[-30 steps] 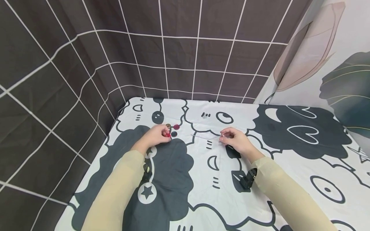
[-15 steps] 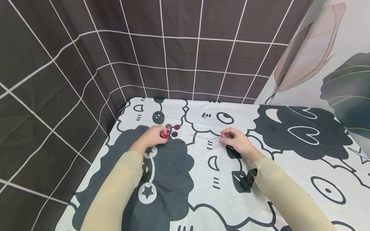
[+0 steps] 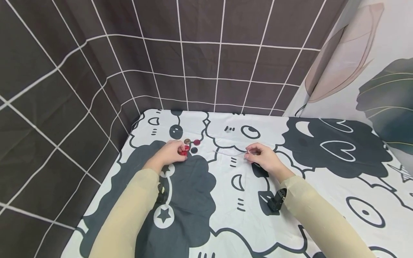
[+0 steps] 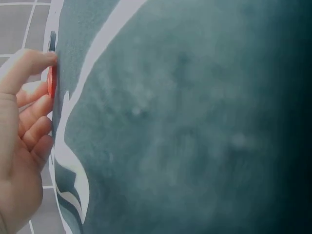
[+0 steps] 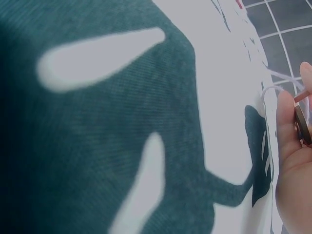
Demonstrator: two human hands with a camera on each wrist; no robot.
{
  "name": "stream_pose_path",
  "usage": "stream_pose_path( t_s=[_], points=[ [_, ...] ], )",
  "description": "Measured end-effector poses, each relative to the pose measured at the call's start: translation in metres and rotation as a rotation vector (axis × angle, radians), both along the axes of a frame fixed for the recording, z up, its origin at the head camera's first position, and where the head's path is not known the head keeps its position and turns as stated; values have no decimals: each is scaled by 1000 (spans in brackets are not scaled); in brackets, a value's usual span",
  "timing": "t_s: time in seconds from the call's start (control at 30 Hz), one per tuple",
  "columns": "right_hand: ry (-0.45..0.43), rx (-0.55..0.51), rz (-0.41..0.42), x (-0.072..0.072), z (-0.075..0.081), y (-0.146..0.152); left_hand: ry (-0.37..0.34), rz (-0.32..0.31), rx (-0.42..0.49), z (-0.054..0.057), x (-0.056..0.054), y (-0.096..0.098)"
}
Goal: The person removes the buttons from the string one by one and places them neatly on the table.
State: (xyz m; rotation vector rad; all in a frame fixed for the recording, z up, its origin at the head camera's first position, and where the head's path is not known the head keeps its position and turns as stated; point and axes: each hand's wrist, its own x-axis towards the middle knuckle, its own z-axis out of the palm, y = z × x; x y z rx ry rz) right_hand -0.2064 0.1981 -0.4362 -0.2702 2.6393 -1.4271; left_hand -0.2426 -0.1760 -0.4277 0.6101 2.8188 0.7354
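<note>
In the head view, my left hand (image 3: 169, 154) is low over the cloth with fingers curled at a red button (image 3: 183, 153). A second red piece (image 3: 186, 147) shows by its fingertips. The left wrist view shows the red button (image 4: 52, 80) edge-on between thumb and fingers. My right hand (image 3: 260, 156) pinches a thin pale string (image 3: 227, 154), whose free end trails left over the cloth. Seen from the right wrist, a dark brown button (image 5: 302, 125) sits in the right fingers, with a short pinkish stick-like piece (image 5: 302, 95) and string loops (image 5: 280, 78) above it.
Beyond the left fingertips lie a brown button (image 3: 187, 141), a dark red button (image 3: 196, 142) and a dark grey button (image 3: 194, 150). A black-and-white patterned cloth (image 3: 226, 200) covers the surface. A dark gridded curtain (image 3: 200, 57) hangs behind and at left.
My left hand has drawn slightly left, away from the dark grey button, and two red pieces now show at its fingertips. The right hand and string have barely moved.
</note>
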Motion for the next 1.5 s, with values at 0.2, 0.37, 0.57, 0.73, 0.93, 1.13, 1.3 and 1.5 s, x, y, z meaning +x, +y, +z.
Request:
stream_pose_path(
  t_s=[0.2,0.37,0.57,0.73,0.93,1.13,1.3,1.5],
  points=[
    [-9,0,1,1,-1,-2,-22,60,36,4,0,-1],
    [-14,-5,-13,1,0,-3,-44,73,86,11,-3,5],
    [-17,-17,-3,2,3,-2,-62,84,158,16,-6,19],
    [0,14,0,1,4,2,-71,87,198,17,-8,33],
    [5,8,9,2,3,3,-97,57,226,16,-8,48],
    [6,1,7,3,1,-1,-94,-4,234,16,-4,61],
    [7,-4,2,2,2,-2,-77,-16,208,15,-5,72],
    [11,-29,8,2,2,0,-60,-14,178,9,-9,79]
  ],
)
